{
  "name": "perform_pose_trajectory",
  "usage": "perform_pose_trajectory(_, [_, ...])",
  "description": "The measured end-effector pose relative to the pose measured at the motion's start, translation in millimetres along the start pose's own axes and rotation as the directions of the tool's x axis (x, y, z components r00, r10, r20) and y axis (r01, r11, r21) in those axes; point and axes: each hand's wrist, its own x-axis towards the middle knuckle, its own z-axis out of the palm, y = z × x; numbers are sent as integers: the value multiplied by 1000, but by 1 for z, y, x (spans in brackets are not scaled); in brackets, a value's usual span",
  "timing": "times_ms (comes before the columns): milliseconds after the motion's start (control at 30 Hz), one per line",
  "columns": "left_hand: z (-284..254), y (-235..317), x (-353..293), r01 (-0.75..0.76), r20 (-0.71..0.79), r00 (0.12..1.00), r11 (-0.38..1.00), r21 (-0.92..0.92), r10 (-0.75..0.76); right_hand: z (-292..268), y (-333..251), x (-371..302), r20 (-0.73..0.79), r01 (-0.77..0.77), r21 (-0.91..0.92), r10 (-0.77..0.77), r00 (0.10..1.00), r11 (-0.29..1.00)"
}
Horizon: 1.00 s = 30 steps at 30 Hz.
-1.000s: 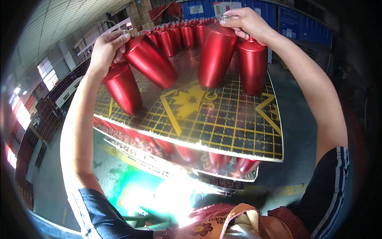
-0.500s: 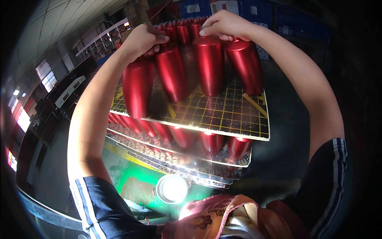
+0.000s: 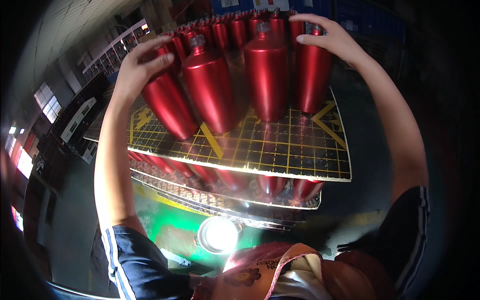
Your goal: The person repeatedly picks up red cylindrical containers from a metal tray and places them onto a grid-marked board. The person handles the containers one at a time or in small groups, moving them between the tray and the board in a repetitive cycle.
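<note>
Glossy red bottles with clear threaded necks stand in a row on a board with a yellow grid. My left hand, fingers apart, is at the top of the leftmost bottle, which leans; the hand hides its neck. Beside it a second red bottle and a third bottle stand untouched. On the right, my right hand is spread open around the neck of the rightmost bottle, thumb and fingers not closed on it.
More red bottles fill the board behind. A lower tier of bottles shows beneath, on another board. A brightly lit round metal pot sits below, on a green surface. Blue panels stand at the back right.
Both hands have let go of the bottle necks and spread outward. The front bottles, held by their tops before, now rest on the board, their necks showing.
</note>
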Motion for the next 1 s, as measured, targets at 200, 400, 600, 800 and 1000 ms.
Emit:
perform_pose_trajectory(200, [7,-6,-53,-123,-12,992,978,167,127,13,-4,-29,-24,101,-252,-110,994,962])
perform_pose_trajectory(400, [-1,-12,-76,-105,-184,976,990,92,121,-8,-36,-74,-135,-51,-86,39,990,995])
perform_pose_trajectory(600, [-43,-11,-189,-76,-666,730,949,-306,-156,-16,-116,-188,-353,79,512,126,927,855])
perform_pose_trajectory(800, [-39,-32,-356,57,-369,569,483,-873,-735,138,-233,-231,-215,221,973,87,973,-63])
perform_pose_trajectory(1000, [74,-80,-548,33,262,175,-260,-965,-949,305,-283,-245,692,-453,516,42,721,-727])
